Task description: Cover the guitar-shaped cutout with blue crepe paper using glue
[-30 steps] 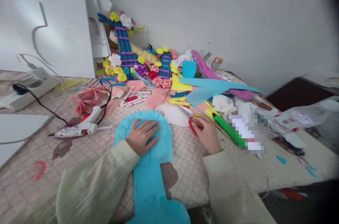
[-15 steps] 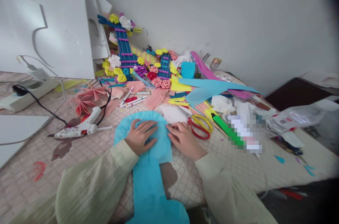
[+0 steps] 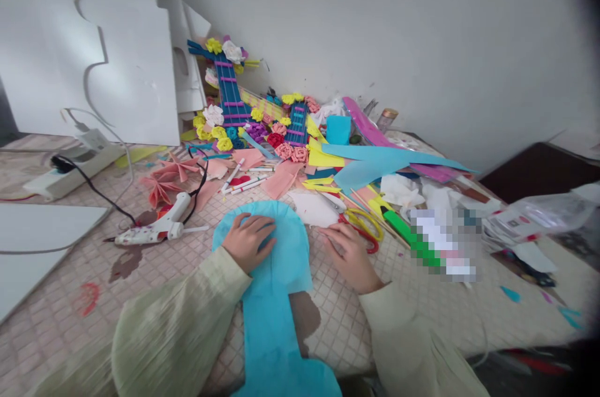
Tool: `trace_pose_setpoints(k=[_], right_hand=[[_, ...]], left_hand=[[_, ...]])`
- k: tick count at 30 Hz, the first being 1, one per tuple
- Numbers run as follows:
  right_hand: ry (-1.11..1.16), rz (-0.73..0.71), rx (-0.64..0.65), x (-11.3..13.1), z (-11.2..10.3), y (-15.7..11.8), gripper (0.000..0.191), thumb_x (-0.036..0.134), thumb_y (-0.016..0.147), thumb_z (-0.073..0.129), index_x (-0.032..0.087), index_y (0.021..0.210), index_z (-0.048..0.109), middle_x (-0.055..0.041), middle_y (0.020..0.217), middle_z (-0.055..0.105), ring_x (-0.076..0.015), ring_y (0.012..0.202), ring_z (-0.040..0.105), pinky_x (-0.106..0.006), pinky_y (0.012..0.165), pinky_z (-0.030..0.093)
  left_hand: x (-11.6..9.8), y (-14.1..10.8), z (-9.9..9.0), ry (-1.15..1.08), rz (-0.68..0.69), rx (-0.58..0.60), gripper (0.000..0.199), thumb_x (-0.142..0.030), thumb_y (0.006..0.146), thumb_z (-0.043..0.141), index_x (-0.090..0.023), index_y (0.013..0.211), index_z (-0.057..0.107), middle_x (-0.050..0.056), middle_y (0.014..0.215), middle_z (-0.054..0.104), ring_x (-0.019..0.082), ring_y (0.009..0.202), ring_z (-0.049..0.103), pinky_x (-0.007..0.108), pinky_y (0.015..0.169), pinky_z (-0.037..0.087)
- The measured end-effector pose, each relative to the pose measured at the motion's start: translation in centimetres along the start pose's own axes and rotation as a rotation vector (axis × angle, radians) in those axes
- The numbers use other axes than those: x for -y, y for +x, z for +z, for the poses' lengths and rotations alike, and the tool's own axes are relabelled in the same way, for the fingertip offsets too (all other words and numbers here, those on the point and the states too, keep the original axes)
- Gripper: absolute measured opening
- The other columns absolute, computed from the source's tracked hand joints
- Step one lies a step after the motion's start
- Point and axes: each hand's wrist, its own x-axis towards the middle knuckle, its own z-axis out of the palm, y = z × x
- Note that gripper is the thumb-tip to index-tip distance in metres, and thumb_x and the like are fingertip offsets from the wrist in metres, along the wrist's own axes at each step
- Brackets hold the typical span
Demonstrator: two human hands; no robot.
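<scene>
A long shape covered in light blue crepe paper (image 3: 268, 322), with a rounded far end, lies on the table in front of me. My left hand (image 3: 249, 243) rests on that rounded end, fingers spread and lying flat on the paper. Just off the right edge of the blue shape is my right hand (image 3: 352, 258), its fingers stretched out and apart, with nothing visible in them. Scissors with red and yellow handles (image 3: 364, 222) lie right behind this hand, partly hidden by it. Beside them is a white piece of paper (image 3: 313, 211).
To the left lies a white hot glue gun (image 3: 154, 229) with a black cord, near a power strip (image 3: 75, 169). Behind are paper-flower-covered guitar shapes (image 3: 230, 90), markers (image 3: 247, 184) and blue crepe strips (image 3: 375, 162). A green pack (image 3: 407, 236) lies at right; white boards (image 3: 131, 53) stand back left.
My right hand has moved right, off the blue shape's edge. The left hand stays on the paper. The whole view has shifted slightly.
</scene>
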Motion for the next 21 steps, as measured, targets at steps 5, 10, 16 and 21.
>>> trace_pose_setpoints(k=[5,10,16,21], right_hand=[[0.046,0.034,-0.143,-0.6,0.0,-0.5,0.018,0.017,0.083,0.048,0.019,0.09,0.064,-0.0058,0.085,0.061,-0.0184,0.084,0.056,-0.036,0.079,0.047],[0.045,0.047,-0.202,-1.0,0.3,-0.7,0.017,0.02,0.082,0.051,0.018,0.092,0.064,-0.0076,0.089,0.061,-0.0201,0.085,0.058,-0.036,0.077,0.049],[0.116,0.073,-0.157,-1.7,0.5,-1.2,0.015,0.027,0.08,0.056,0.021,0.092,0.064,-0.0039,0.077,0.066,-0.019,0.069,0.062,-0.035,0.068,0.052],[0.159,0.109,-0.101,-1.9,0.6,-1.3,0.017,0.033,0.079,0.058,0.023,0.09,0.065,-0.0037,0.081,0.07,-0.0198,0.069,0.065,-0.034,0.066,0.054]], left_hand=[[0.2,0.5,-0.6,0.029,-0.034,-0.004,0.024,-0.028,0.082,0.047,-0.02,0.092,0.066,0.006,0.101,0.068,0.024,0.098,0.058,0.048,0.089,0.037],[-0.4,-0.1,-3.6,0.005,-0.116,-0.023,0.025,-0.029,0.083,0.046,-0.016,0.097,0.063,0.008,0.098,0.068,0.024,0.092,0.061,0.044,0.081,0.045],[0.3,-5.9,-8.6,0.002,-0.257,-0.069,0.022,-0.03,0.085,0.044,-0.017,0.085,0.062,0.005,0.08,0.068,0.018,0.076,0.063,0.031,0.069,0.05],[3.0,-10.9,-11.2,0.133,-0.428,-0.135,0.023,-0.035,0.083,0.044,-0.018,0.08,0.059,0.004,0.072,0.065,0.017,0.066,0.062,0.028,0.061,0.05]])
